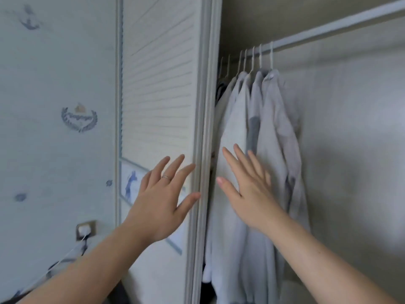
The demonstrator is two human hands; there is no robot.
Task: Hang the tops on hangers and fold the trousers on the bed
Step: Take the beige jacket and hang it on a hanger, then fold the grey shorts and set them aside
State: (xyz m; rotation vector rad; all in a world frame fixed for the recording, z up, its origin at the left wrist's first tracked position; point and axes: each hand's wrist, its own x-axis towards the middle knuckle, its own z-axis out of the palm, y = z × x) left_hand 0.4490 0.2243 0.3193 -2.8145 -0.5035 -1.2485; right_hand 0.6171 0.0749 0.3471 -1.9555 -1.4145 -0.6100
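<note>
Just beyond the fingertips of the right hand [247, 187], a row of pale tops [274, 132] hangs on white hangers [254, 60]. The hangers are bunched close together on the rail [328, 27] high above that hand. One grey garment shows between the lighter ones, straight above the fingers.

The right hand is raised flat in front of the nearest top, palm toward the cloth and fingers straight and slightly fanned. It holds nothing, and whether the fingertips touch the fabric cannot be told.

To the left of this hand, with the edge of the slatted wardrobe door [157, 84] standing between them, the left hand [162, 200] is lifted in the same way. Its fingers are spread wide and grip nothing. The thumb and forefinger reach to the door's edge, though contact is unclear through the blur. A thin ring [166, 177] sits on one finger.

Farther left of the left hand is a pale wall [54, 62] printed with blue motifs. Below its wrist are a socket [86, 229] and a white cable [65, 255] running down from it.
</note>
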